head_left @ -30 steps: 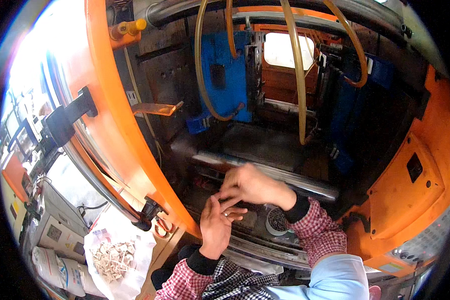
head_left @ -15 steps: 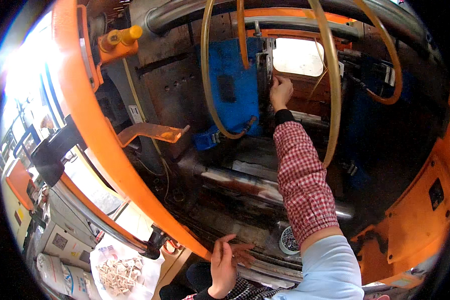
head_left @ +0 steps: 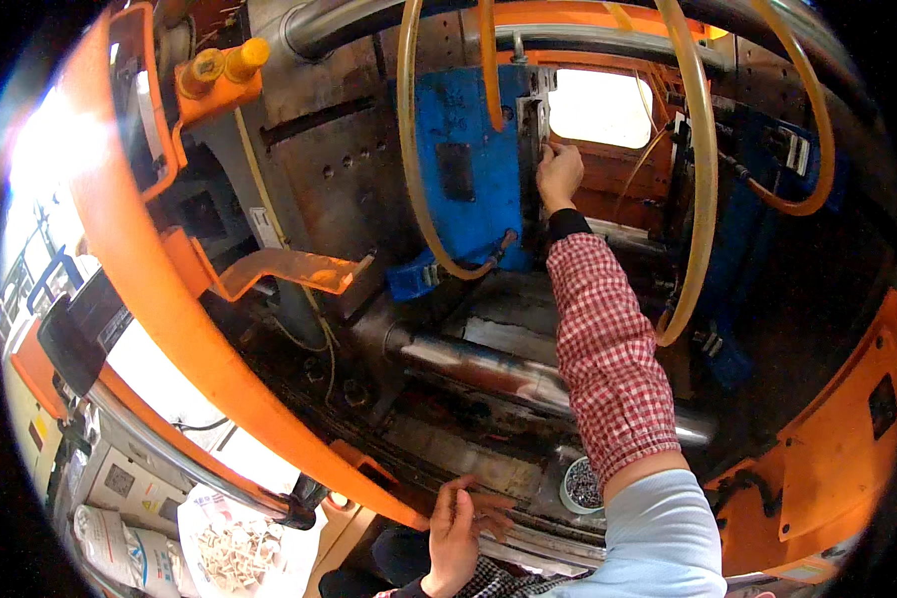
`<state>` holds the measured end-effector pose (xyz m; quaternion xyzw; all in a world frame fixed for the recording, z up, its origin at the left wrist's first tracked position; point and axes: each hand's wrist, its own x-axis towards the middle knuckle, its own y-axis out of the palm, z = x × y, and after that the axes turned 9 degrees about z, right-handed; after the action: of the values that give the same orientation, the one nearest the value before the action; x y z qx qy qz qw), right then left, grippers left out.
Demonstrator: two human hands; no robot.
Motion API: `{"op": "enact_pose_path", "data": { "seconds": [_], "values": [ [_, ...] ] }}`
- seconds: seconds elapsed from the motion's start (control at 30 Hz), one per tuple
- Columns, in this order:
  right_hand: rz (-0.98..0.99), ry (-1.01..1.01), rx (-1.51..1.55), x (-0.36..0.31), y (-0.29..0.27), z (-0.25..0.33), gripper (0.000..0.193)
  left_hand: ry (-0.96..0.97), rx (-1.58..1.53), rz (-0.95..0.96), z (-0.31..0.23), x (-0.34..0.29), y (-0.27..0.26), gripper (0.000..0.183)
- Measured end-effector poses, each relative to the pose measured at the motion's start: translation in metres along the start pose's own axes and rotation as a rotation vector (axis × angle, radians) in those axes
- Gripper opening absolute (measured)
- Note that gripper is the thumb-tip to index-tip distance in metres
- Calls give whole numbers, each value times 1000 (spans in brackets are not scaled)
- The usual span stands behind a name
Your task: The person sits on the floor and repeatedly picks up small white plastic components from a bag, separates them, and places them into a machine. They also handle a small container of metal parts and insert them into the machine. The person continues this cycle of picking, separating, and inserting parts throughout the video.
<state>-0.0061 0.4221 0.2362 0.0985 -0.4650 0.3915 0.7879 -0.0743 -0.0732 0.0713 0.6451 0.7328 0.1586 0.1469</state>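
Note:
My right hand (head_left: 560, 177) reaches deep into a machine, its arm in a red checkered sleeve cover (head_left: 608, 349). Its fingers are pinched together against the upright metal face (head_left: 531, 130) of a blue mold block (head_left: 463, 164); whatever they hold is hidden. Low in the view, my left hand (head_left: 453, 543) has its fingers stretched apart and holds nothing, beside the machine's front ledge. A small round cup (head_left: 581, 486) of dark, shiny bits stands on that ledge, just left of my right upper arm.
Amber hoses (head_left: 703, 179) loop down around my right forearm. A second blue mold half (head_left: 762, 239) stands at the right. Steel bars (head_left: 488, 369) cross below and above. An orange door frame (head_left: 184, 309) curves along the left. At lower left, a white bag (head_left: 237, 558) holds beige pieces.
The view has shifted slightly, showing more of the right mold half. My right hand stays at the metal face, its fingers a little higher against it. My left hand has barely moved.

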Motion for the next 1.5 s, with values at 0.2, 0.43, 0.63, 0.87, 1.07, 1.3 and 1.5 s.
{"op": "enact_pose_path", "data": {
  "seconds": [0.2, 0.43, 0.63, 0.87, 1.07, 1.3, 1.5],
  "values": [
    [187, -88, -166, -9, -4, 7, 36, 27, 37, 47, 3, -9, 4, 35],
    [421, -137, 156, -56, -85, 47, 44, 43, 208, 140, -10, -22, 27, 32],
    [1213, -425, 213, -199, -288, 87, 26, 108, 250, 22, -5, -58, 4, 27],
    [1371, -16, -272, -311, -337, 2, 28, 104, 229, 84, -2, -70, 0, 24],
    [1348, -80, -228, -336, -336, -6, 21, 122, 243, 75, -1, -77, 0, 22],
    [1332, -41, -148, -333, -341, -16, 13, 152, 264, 88, -3, -78, -3, 20],
    [1308, -84, -96, -334, -339, -21, 14, 246, 359, 34, -13, -79, -5, 20]
  ]
}}
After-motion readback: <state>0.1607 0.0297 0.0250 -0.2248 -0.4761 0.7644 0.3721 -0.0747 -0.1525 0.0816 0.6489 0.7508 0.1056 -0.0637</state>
